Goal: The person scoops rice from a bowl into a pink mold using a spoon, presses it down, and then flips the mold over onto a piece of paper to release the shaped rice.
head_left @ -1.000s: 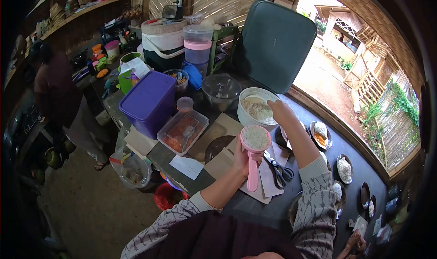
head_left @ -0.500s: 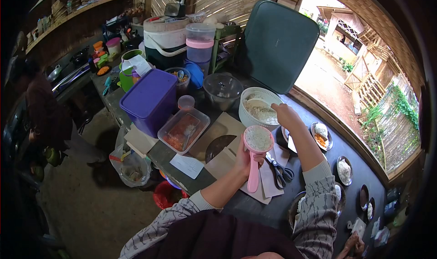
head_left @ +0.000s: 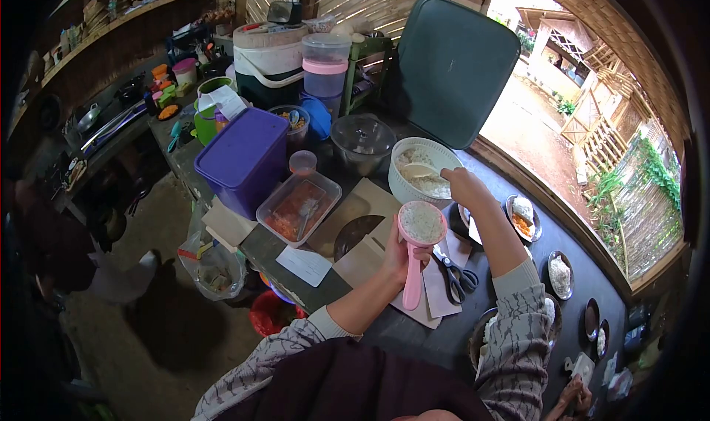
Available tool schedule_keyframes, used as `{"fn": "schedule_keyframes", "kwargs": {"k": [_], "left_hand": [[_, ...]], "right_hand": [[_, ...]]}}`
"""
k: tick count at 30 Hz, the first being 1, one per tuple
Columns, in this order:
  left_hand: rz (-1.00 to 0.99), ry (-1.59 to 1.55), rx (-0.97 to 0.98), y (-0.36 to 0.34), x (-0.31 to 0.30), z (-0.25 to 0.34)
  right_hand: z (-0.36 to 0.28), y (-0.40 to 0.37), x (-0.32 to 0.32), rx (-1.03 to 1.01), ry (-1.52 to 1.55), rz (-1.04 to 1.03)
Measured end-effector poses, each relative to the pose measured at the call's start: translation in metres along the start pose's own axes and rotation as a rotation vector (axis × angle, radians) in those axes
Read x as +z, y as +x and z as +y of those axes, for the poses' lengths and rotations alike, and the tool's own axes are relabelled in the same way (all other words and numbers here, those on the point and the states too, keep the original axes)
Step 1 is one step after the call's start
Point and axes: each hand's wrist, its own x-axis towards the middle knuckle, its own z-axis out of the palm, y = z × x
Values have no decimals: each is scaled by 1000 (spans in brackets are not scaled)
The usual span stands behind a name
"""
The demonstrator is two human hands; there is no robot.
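My left hand point(head_left: 401, 257) is closed around a pink rice mould point(head_left: 413, 292) with a long handle, its round cup filled with white rice point(head_left: 422, 221). Just beyond it stands a white ribbed tub point(head_left: 401, 189), partly full of rice. Over the tub's right rim, my right hand point(head_left: 466, 187) grips a pale rice paddle point(head_left: 421, 170), whose blade lies on the rice inside. Its handle is mostly hidden by my fingers. Black-handled scissors point(head_left: 460, 279) and brown paper sheets point(head_left: 367, 262) lie beneath my left hand.
Left of the paper are a clear container of red food point(head_left: 299, 210) and a purple box point(head_left: 242, 158). Plates of rice point(head_left: 560, 275) line the right side. Another person's hands point(head_left: 573, 399) show at lower right; a person point(head_left: 55, 251) stands at left.
The paddle's blade now shows across the rice in the tub. My left hand and the mould have hardly moved. The person at left has come nearer, lower in view.
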Motion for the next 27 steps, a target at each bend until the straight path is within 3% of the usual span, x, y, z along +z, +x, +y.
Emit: {"fn": "schedule_keyframes", "kwargs": {"k": [13, 22, 27], "left_hand": [[25, -9, 2, 0, 4, -2], [0, -45, -39, 0, 1, 1], [10, -47, -31, 0, -1, 0]], "right_hand": [[-2, -5, -14, 99, 65, -134], [12, -3, -14, -20, 13, -118], [-6, -10, -36, 10, -16, -191]]}}
